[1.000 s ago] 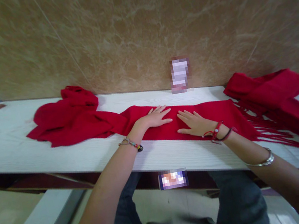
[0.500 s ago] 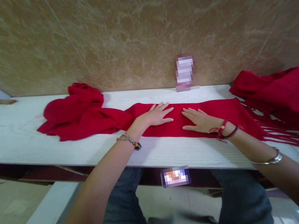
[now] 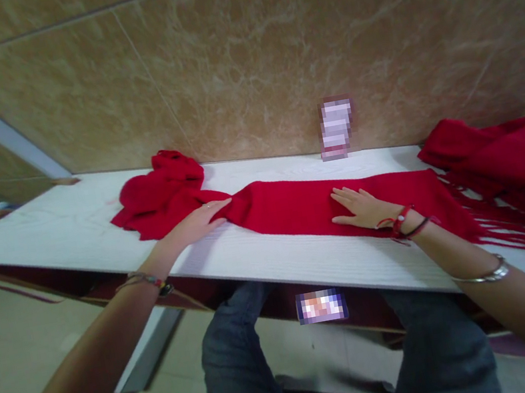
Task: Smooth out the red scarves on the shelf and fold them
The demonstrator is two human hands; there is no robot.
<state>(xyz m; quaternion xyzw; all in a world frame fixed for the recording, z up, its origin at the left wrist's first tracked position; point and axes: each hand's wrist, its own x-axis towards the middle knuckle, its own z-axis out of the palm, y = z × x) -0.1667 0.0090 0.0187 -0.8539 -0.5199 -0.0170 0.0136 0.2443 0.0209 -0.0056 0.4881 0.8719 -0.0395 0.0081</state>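
A red fringed scarf [image 3: 290,208] lies lengthwise along the white table, flat in its middle stretch and bunched in a heap at the left. My right hand [image 3: 361,208] rests flat on the smooth part, fingers spread. Over the narrow, twisted stretch beside the heap is my left hand [image 3: 203,222], its fingers stretched out and touching the cloth. The fringe [image 3: 517,229] fans out at the scarf's right end.
Another folded red cloth [image 3: 502,147] is at the table's right end, near the fringe. The white tabletop [image 3: 264,260] backs onto a brown marbled wall [image 3: 243,57]. A blurred-out upright item [image 3: 337,129] stands against the wall; a second blurred patch [image 3: 321,306] shows below the front edge.
My left hand has slid left along the scarf, from the flat middle to the twisted part. My right hand stays on the same spot. The view has turned somewhat left.
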